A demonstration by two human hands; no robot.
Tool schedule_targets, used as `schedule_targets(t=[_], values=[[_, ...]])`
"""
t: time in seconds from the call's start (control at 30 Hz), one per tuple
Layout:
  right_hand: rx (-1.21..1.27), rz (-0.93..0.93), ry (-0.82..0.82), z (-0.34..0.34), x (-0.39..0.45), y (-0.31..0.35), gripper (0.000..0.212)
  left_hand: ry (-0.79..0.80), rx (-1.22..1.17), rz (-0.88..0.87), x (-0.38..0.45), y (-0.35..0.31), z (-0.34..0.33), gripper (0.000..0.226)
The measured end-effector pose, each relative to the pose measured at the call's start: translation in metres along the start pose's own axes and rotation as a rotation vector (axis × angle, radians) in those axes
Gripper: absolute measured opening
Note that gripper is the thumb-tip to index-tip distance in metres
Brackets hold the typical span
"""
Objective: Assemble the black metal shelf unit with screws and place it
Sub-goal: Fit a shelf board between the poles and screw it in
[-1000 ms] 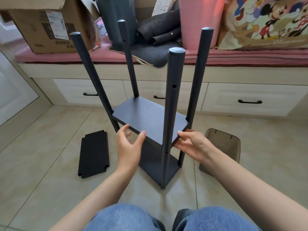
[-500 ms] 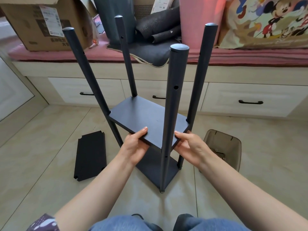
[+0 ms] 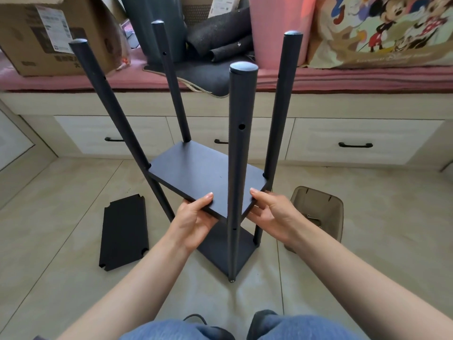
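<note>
The black shelf unit stands on the tiled floor with several upright round posts; the near post [image 3: 239, 153] rises in front of me. A middle shelf panel [image 3: 196, 175] sits between the posts, above the bottom panel [image 3: 220, 251]. My left hand [image 3: 193, 219] grips the middle panel's near edge, thumb on top, left of the near post. My right hand [image 3: 272, 212] grips the same panel's near right corner. A spare black panel [image 3: 125, 231] lies flat on the floor to the left.
A brown plastic tray [image 3: 323, 212] lies on the floor right of the unit. Behind stands a white drawer bench [image 3: 355, 141] with a pink cushion, a cardboard box [image 3: 49, 38], rolled mats and a cartoon-print bag. My knees are at the bottom edge.
My left hand, open and apart from the panel a second ago, closed on the middle panel's near edge. The right hand kept its hold at the corner. The view shifted slightly.
</note>
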State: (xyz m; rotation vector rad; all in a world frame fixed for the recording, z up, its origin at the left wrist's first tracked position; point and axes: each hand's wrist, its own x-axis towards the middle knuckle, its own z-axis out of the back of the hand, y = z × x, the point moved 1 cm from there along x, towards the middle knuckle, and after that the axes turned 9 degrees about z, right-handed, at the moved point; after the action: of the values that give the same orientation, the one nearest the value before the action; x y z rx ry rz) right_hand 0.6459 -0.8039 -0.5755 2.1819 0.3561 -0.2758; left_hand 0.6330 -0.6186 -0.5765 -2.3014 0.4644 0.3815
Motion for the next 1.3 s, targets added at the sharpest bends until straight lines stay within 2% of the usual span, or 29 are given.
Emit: schedule_targets(t=[0.1,0.23,0.37,0.5,0.63,0.87,1.1,1.2,1.3], values=[[-0.204,0.030,-0.056,0.030,0.001,0.003,0.025,-0.028,-0.018,0.017,0.001,0.001,0.001,0.040],[-0.729,0.046,-0.252,0.093,0.003,-0.002,0.022,-0.037,-0.017,0.024,0.000,0.000,-0.001,0.041],[-1.406,-0.015,-0.181,0.146,0.011,-0.016,0.033,-0.061,-0.006,0.039,0.001,0.000,-0.004,0.046],[-1.734,-0.061,-0.100,0.172,0.026,-0.031,0.048,-0.086,-0.004,0.041,0.004,0.001,-0.008,0.047],[-1.791,-0.105,-0.046,0.186,0.036,-0.044,0.051,-0.098,0.014,0.041,0.007,0.002,-0.012,0.047],[-1.866,-0.020,0.002,0.195,0.030,-0.059,0.020,-0.121,0.008,0.049,0.008,0.003,-0.016,0.047],[-1.880,0.060,0.167,0.189,-0.010,-0.082,0.025,-0.115,-0.016,0.075,0.005,0.004,-0.017,0.044],[-1.883,0.061,0.224,0.186,-0.030,-0.094,0.018,-0.101,-0.026,0.081,0.002,0.007,-0.019,0.032],[-1.857,0.046,0.292,0.185,-0.045,-0.107,0.025,-0.084,-0.014,0.090,-0.003,0.009,-0.019,0.023]])
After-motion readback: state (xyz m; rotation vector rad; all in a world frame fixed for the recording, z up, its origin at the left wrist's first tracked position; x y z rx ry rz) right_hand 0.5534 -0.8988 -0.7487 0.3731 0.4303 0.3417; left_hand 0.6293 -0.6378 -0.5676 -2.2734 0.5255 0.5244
